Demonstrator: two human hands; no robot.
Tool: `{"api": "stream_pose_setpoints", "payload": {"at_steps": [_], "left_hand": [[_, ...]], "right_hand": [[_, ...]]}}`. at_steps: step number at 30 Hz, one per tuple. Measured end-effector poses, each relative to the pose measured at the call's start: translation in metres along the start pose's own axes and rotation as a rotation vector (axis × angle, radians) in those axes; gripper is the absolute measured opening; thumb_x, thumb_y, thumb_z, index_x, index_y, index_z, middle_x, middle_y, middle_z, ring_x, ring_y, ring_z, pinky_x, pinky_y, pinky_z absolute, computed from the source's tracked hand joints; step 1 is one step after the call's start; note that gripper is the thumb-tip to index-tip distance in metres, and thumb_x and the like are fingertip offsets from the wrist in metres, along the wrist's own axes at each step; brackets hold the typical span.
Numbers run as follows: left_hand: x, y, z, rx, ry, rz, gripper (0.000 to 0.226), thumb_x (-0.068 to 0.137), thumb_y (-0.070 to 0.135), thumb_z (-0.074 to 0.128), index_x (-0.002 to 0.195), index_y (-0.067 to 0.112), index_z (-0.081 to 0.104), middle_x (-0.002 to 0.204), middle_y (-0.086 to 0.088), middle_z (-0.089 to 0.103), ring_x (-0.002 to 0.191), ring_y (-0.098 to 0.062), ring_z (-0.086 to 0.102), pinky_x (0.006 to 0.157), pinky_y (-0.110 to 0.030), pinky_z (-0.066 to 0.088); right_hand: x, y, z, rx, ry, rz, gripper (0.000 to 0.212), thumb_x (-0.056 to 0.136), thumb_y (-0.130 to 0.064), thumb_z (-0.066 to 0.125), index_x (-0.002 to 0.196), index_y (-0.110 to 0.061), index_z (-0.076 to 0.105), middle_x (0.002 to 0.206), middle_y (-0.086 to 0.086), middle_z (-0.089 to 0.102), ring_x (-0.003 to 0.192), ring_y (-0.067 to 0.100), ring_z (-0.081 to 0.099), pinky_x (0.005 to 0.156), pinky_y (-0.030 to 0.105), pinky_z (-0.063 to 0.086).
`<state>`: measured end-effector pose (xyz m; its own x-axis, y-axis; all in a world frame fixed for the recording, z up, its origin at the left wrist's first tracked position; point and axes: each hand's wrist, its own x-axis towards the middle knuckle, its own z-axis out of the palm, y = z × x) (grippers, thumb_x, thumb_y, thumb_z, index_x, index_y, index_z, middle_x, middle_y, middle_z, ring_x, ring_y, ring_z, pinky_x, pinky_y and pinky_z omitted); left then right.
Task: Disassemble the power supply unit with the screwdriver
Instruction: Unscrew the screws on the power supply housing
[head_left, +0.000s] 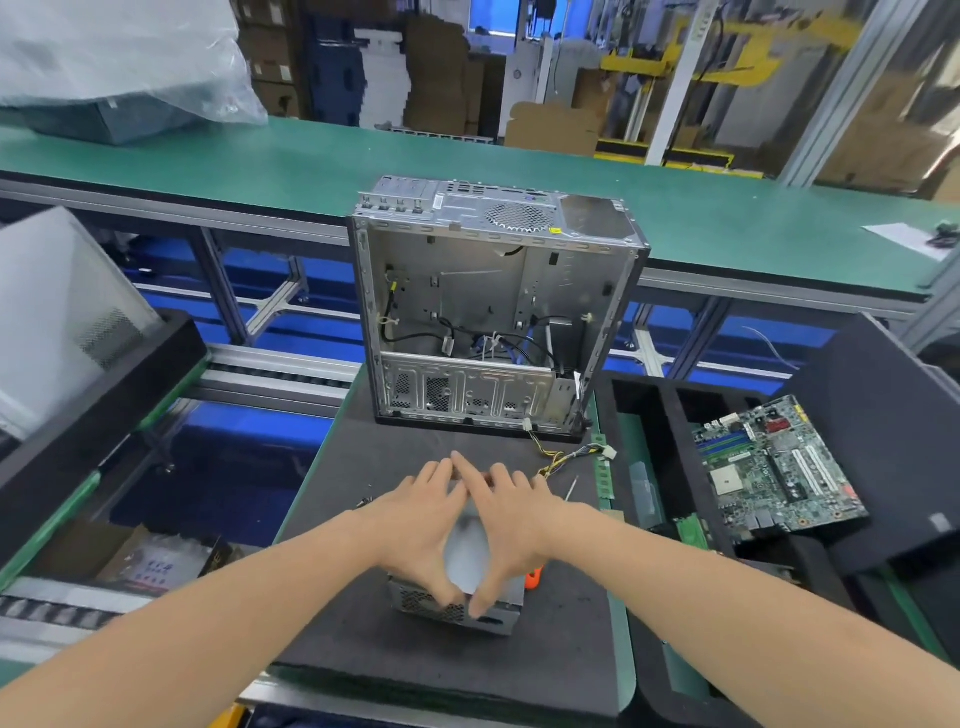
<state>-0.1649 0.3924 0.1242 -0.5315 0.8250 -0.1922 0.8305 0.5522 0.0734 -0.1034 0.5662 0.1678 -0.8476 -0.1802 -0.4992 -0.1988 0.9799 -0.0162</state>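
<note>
**Bench status: unit extracted, housing not yet opened**

Black foam mat carries the power supply unit, already out of the computer case (its cable loom trails off beyond the right fingertips). Left hand lies flat on the top cover, fingers straight, thumb reaching the near edge. Right hand mirrors it, fingertips meeting. The unit sits directly under both palms. Its housing appears closed, so screw removal remains. Screwdriver lies unheld beside the right wrist.

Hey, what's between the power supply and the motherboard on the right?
In the head view, the orange-handled screwdriver lies beside the power supply, then the foam tray's wall before the motherboard.
</note>
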Motion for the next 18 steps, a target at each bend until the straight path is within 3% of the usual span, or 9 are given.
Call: {"api": "stream_pose_setpoints", "payload": {"at_steps": [5, 13, 18], "left_hand": [[0.001, -0.001, -0.001, 0.019, -0.064, -0.012, 0.146, 0.052, 0.089, 0.060, 0.165, 0.013, 0.008, 0.151, -0.014, 0.028, 0.132, -0.033, 0.031, 0.110, -0.049, 0.042], [0.002, 0.000, -0.002, 0.077, -0.067, 0.046, 0.146, 0.048, 0.089, 0.056, 0.164, 0.012, 0.012, 0.150, -0.018, 0.033, 0.128, -0.036, 0.036, 0.112, -0.051, 0.039], [-0.001, -0.006, -0.005, 0.003, -0.010, 0.059, 0.137, 0.051, 0.086, 0.065, 0.161, 0.017, 0.019, 0.144, -0.012, 0.036, 0.127, -0.031, 0.035, 0.109, -0.046, 0.041]], "right_hand": [[-0.009, -0.006, 0.003, -0.108, 0.081, -0.008, 0.160, 0.055, -0.072, 0.079, 0.148, -0.031, -0.043, 0.151, 0.022, 0.030, 0.128, 0.043, 0.040, 0.109, 0.057, 0.029], [-0.016, -0.013, 0.007, -0.078, 0.140, 0.053, 0.161, 0.051, -0.077, 0.079, 0.150, -0.033, -0.040, 0.144, 0.022, 0.036, 0.125, 0.041, 0.040, 0.107, 0.057, 0.032], [-0.018, -0.007, -0.011, -0.007, 0.090, 0.028, 0.156, 0.056, -0.065, 0.084, 0.150, -0.042, -0.038, 0.137, 0.022, 0.041, 0.117, 0.039, 0.047, 0.101, 0.052, 0.046]]}}
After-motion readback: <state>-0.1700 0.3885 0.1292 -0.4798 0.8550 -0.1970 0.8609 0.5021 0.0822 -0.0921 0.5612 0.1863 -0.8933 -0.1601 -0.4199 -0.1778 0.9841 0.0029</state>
